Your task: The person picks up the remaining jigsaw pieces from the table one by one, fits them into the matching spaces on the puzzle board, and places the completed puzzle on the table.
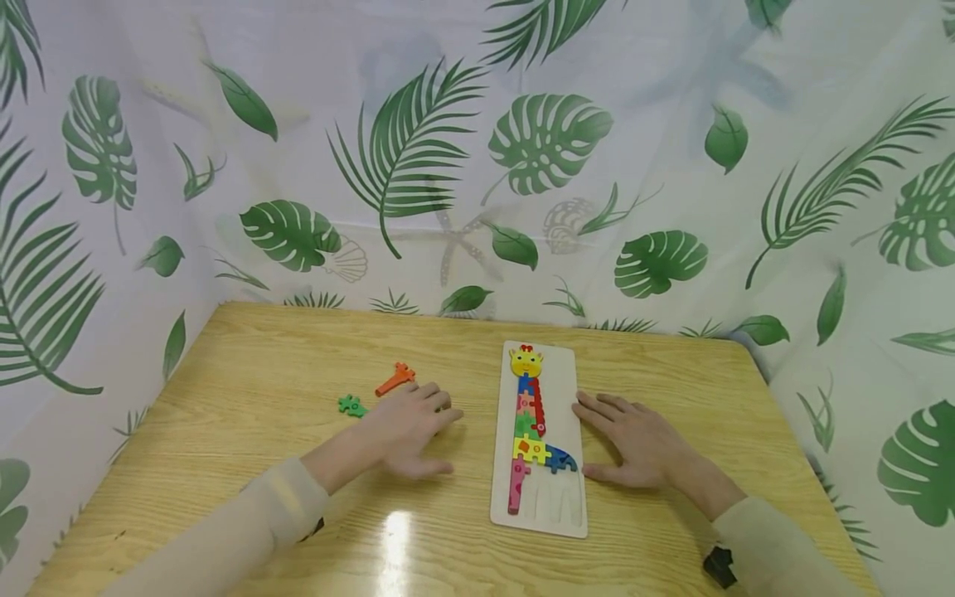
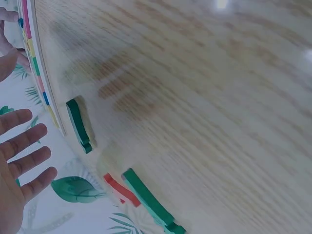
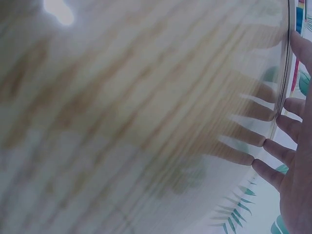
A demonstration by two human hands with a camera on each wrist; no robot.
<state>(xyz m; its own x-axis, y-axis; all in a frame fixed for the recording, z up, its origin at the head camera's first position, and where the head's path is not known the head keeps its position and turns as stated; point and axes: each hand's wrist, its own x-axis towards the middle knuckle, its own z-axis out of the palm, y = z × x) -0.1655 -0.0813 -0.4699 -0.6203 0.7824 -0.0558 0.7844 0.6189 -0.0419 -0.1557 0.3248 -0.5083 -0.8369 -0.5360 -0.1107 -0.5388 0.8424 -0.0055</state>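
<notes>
A pale wooden puzzle board (image 1: 558,385) lies flat, with a yellow giraffe head (image 1: 526,363), a column of coloured neck and body pieces and a pink leg (image 1: 518,489) set in it. Empty leg recesses show at its lower right. My right hand (image 1: 634,439) rests at the board's right edge, fingers spread, fingertips on the table in the right wrist view. Left of the board, my left hand (image 1: 410,431) hovers with loosely extended fingers, holding nothing. Near it lie an orange piece (image 1: 395,378) and a green piece (image 1: 351,405). A second green piece (image 2: 78,126) appears in the left wrist view, hidden by the hand from above.
The wooden table (image 1: 283,356) carries the board and the loose pieces. A white curtain (image 1: 448,265) printed with green leaves hangs behind its far edge and along both sides.
</notes>
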